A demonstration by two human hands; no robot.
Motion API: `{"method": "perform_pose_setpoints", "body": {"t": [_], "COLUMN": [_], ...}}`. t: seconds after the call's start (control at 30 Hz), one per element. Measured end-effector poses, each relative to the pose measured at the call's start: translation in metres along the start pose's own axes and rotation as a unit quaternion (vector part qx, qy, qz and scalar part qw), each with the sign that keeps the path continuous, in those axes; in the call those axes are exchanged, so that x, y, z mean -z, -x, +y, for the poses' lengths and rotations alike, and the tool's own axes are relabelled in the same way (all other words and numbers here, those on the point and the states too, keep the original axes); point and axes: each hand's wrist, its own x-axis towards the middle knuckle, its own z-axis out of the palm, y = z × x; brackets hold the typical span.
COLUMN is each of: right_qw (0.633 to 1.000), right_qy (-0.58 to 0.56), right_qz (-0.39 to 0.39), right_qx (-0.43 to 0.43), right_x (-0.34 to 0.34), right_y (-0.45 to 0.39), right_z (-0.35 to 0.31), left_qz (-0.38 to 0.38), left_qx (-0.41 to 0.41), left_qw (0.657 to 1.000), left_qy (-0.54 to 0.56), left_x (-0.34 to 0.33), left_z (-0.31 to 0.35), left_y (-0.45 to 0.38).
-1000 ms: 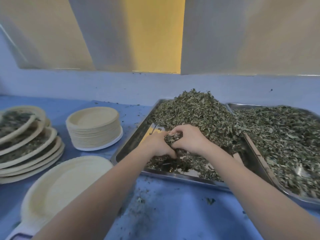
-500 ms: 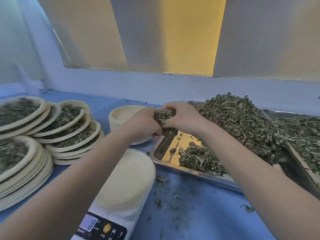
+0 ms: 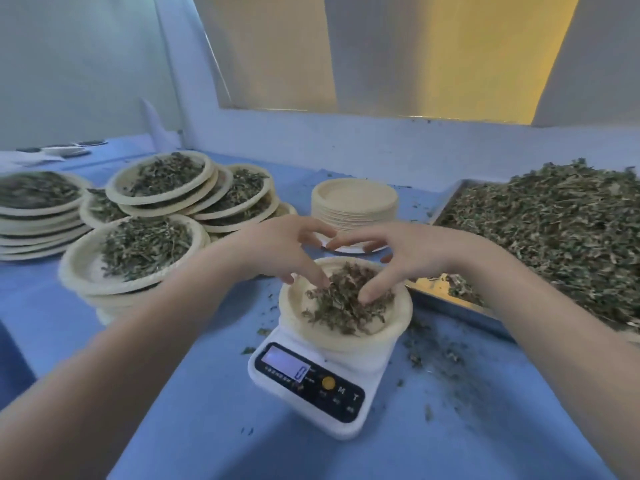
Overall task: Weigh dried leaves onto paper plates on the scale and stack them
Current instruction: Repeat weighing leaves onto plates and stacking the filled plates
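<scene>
- A small heap of dried leaves [image 3: 346, 306] now lies in the paper plate [image 3: 398, 327] on the white scale [image 3: 311, 386]; half a second ago both hands clutched it above the tray.
- Left hand [image 3: 277, 251] and right hand [image 3: 408, 258] hover spread open, holding nothing, fingertips touching the heap.
- Metal tray [image 3: 446, 306] of leaves sits just right; filled plate stacks [image 3: 138, 251] left; bare blue counter [image 3: 207, 410] in front.

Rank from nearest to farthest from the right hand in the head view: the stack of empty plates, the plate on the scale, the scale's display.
1. plate on the scale, under the right hand.
2. stack of empty plates, just behind.
3. scale's display, front-left.
</scene>
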Motion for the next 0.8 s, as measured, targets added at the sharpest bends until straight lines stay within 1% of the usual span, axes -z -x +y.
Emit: {"method": "perform_pose_setpoints", "body": {"t": [0.13, 0.23, 0.33, 0.5, 0.67, 0.8], "right_qw": [0.999, 0.995, 0.992, 0.991, 0.988, 0.984], "right_qy": [-0.019, -0.041, -0.052, -0.046, -0.052, -0.063], "right_qz": [0.05, 0.093, 0.109, 0.126, 0.14, 0.168], "right_qx": [0.008, 0.021, 0.023, 0.024, 0.029, 0.024], "right_x": [-0.009, -0.017, -0.023, -0.025, -0.025, -0.024], "right_y": [-0.003, -0.004, -0.004, -0.006, -0.006, -0.004], "right_z": [0.002, 0.002, 0.001, -0.004, -0.003, 0.001], "left_qz": [0.096, 0.139, 0.157, 0.169, 0.178, 0.182], "left_qx": [-0.039, -0.055, -0.06, -0.067, -0.076, -0.084], "left_qw": [0.994, 0.988, 0.984, 0.98, 0.978, 0.977], "left_qy": [0.014, 0.025, 0.061, 0.085, 0.082, 0.072], "left_x": [-0.02, -0.03, -0.034, -0.036, -0.039, -0.041], "left_z": [-0.008, -0.011, -0.012, -0.011, -0.01, -0.004], "left_y": [-0.007, -0.011, -0.01, -0.011, -0.014, -0.017]}}
